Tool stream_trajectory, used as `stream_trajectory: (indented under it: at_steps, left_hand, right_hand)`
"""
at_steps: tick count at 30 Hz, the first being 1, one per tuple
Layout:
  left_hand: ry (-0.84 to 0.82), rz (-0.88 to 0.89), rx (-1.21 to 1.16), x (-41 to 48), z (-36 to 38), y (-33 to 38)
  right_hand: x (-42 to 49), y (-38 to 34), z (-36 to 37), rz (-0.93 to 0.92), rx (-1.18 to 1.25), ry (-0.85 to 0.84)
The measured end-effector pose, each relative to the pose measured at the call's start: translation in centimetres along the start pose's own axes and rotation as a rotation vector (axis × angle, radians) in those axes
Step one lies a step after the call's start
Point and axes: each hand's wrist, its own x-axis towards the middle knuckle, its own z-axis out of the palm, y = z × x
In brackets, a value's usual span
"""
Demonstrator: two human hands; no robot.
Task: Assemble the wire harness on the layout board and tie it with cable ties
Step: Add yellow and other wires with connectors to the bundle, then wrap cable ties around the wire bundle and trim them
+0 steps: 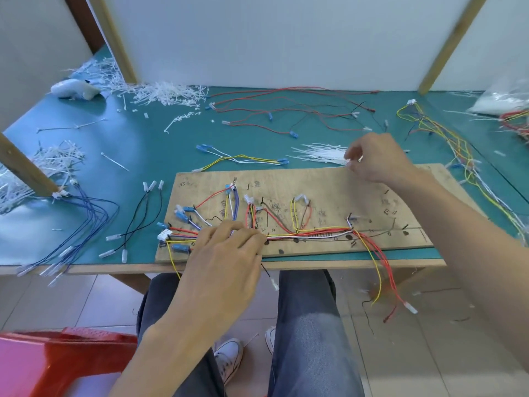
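A wooden layout board point(320, 184) lies at the table's front edge. The wire harness point(312, 234) of red, yellow, white and black wires runs along its lower part, with blue and white connectors at the left end and loose ends hanging off the front right. My left hand point(229, 250) rests on the harness left of centre, fingers curled over the wires. My right hand point(375, 161) is at the board's far edge, fingertips pinching at a bundle of white cable ties point(320, 154) lying just beyond the board.
Red and black wires point(286, 110) lie at the back. Yellow and white leads point(243, 159) lie behind the board, blue wires point(88, 219) and black leads point(143, 216) at the left, a mixed wire bundle point(458, 156) at the right. Cut tie scraps point(166, 94) are piled at back left.
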Motion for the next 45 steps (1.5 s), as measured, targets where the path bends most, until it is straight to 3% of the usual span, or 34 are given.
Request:
stream_trajectory:
  at_steps: [10,15,18,25,32,38,41,45]
  left_hand:
    - [0.130,-0.044,-0.123,0.5,-0.2,-0.1]
    - [0.117,-0.054,-0.173,1.2,-0.3,0.6]
    - [0.119,-0.054,-0.181,1.3,0.0,0.5]
    - [0.167,-0.068,-0.269,2.2,0.5,0.6]
    - [0.293,-0.184,-0.425,6.2,-0.6,0.3]
    - [0.154,-0.159,-0.283,7.3,-2.1,-1.3]
    - [0.124,-0.190,-0.538,3.9,-2.8,-2.5]
    - [0.191,-0.320,-0.714,-0.5,-3.5,-4.3]
  right_hand:
    - [4.0,1.3,-0.6,-0.082,-0.077,-0.162]
    - [4.4,0.4,-0.6,-0.217,-0.210,-0.232]
    - [4.4,0.5,-0.1,-0.217,-0.228,-0.190]
    - [4.0,2.3,-0.5,-0.292,-0.024,0.039]
    - [-0.3,-0.9,-2.3,-0.604,0.194,0.165]
    - [-6.4,-7.9,-2.5,-0.922,0.237,0.046]
    - [-8.8,-10.6,-1.6,-0.886,0.491,-0.003]
    - [-12.9,-14.5,1.8,-0.671,1.079,-0.261]
